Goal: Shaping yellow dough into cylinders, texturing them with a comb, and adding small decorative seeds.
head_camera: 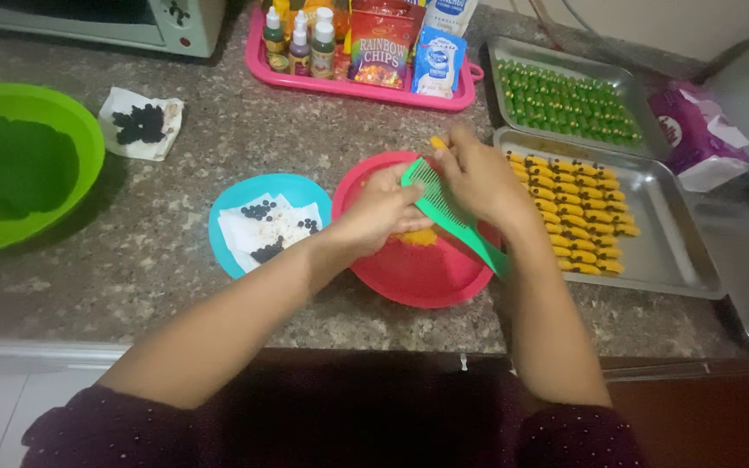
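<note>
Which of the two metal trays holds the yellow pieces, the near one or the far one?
The near metal tray, beside the right hand, holds the yellow pieces. The far tray holds green pieces.

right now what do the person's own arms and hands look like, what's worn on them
Both arms are bare from above the elbow down to the fingers. The left hand and the right hand wear no gloves, and no rings, watch or bracelet show. At the upper arms sit dark maroon sleeves speckled with tiny pale dots, pushed or cut short.
</note>
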